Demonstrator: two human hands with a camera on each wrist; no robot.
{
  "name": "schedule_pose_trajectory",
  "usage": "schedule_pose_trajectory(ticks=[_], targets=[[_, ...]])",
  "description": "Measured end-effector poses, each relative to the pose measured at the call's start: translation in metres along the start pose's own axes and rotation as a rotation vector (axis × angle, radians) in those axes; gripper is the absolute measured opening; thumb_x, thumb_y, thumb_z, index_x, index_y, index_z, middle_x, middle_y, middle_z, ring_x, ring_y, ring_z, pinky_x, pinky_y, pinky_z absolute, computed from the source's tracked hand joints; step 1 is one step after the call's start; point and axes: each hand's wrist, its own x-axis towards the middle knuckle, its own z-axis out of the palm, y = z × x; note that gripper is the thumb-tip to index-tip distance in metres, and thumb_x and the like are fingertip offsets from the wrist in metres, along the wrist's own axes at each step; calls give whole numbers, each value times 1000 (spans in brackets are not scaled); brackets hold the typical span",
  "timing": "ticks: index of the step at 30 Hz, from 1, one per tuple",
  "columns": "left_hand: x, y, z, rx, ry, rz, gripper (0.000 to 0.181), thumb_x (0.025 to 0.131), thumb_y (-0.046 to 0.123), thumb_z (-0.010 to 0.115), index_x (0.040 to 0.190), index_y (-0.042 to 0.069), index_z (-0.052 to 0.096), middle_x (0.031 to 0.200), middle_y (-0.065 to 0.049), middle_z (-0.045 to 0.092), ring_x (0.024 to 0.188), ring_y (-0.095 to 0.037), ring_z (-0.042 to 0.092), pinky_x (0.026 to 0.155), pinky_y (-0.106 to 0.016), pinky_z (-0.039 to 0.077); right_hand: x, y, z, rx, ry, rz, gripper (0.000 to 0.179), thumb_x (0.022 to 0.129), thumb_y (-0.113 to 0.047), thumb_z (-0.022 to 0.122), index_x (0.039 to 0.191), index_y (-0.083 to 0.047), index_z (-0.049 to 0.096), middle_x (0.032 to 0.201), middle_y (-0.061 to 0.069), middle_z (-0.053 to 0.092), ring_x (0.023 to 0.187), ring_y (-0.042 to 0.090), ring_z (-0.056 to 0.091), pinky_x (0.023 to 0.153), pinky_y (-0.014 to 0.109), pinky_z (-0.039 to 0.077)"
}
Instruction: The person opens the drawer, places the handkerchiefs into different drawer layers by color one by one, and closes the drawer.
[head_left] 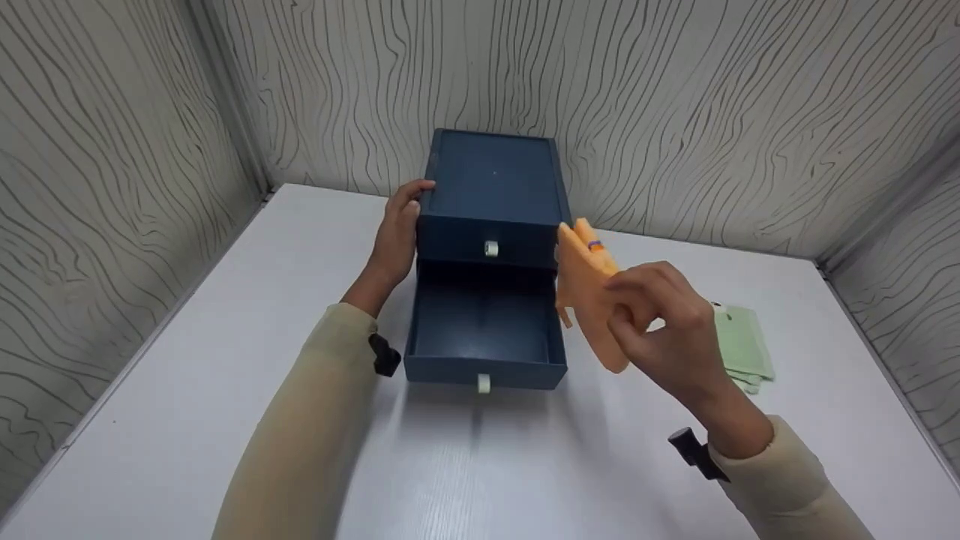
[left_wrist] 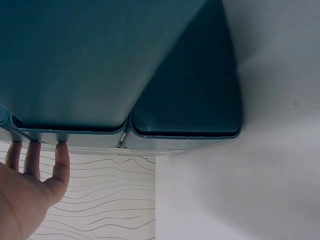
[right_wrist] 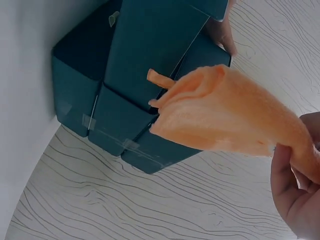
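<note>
A dark blue drawer unit stands on the white table, its lower drawer pulled out and the upper drawer closed. My left hand rests against the unit's left side; in the left wrist view its fingertips touch the plastic. Right of the open drawer, my right hand pinches a folded orange cloth between thumb and fingers. The cloth hangs in the air beside the unit, with a small strap poking out of it in the right wrist view.
Folded green cloths lie on the white table, partly behind my right hand. Wood-grain-patterned panels enclose the table at the back and both sides. Each drawer has a small pale pull tab.
</note>
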Motion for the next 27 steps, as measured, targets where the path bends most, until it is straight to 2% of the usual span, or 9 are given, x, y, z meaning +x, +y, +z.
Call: schedule_pose_trajectory(ticks=[4, 8, 11, 15, 19, 22, 27], targets=[[-1, 1, 0, -2, 8, -3, 44, 106, 30, 22, 140, 11, 43, 150, -13, 28, 127, -23, 35, 106, -41, 29, 4, -7, 13, 3, -56, -32, 33, 71, 12, 64, 97, -8, 68, 92, 7, 62, 73, 9, 49, 55, 12, 38], [0, 4, 0, -22, 6, -19, 42, 106, 20, 22, 140, 8, 42, 149, -15, 28, 113, -25, 39, 97, -39, 32, 5, -14, 25, 32, -113, -46, 31, 74, 9, 69, 98, -10, 67, 94, 6, 62, 72, 9, 49, 61, 10, 41], [0, 5, 0, -32, -5, -17, 43, 105, 17, 21, 142, 7, 41, 150, -16, 27, 120, -27, 39, 101, -41, 32, 5, -19, 33, 52, -149, -32, 30, 75, 7, 71, 99, -11, 67, 96, 3, 63, 76, 8, 52, 70, 8, 44], [0, 5, 0, -14, 0, -16, 43, 105, 19, 21, 141, 9, 42, 151, -16, 27, 131, -27, 34, 107, -46, 28, 3, -22, 41, 77, -189, -7, 33, 73, 5, 72, 100, -13, 66, 101, 1, 64, 87, 8, 57, 77, 15, 50], [-1, 5, 0, 30, 15, -17, 43, 105, 27, 22, 140, 14, 44, 149, -13, 30, 131, -25, 36, 107, -45, 30, 2, -23, 51, 109, -220, 16, 35, 72, 6, 72, 101, -14, 66, 107, 1, 65, 93, 10, 58, 66, 19, 51], [0, 4, 1, 39, 20, -7, 44, 105, 30, 23, 140, 14, 44, 148, -12, 32, 132, -24, 37, 108, -45, 30, 2, -24, 57, 123, -242, 23, 33, 73, 5, 71, 100, -15, 66, 106, 1, 66, 90, 11, 57, 57, 20, 46], [0, 2, 1, 37, 28, 7, 44, 105, 28, 23, 139, 13, 45, 148, -13, 33, 134, -24, 35, 110, -45, 28, 5, -25, 69, 145, -265, 19, 30, 74, 2, 72, 98, -14, 65, 100, 0, 66, 84, 9, 56, 57, 20, 45]])
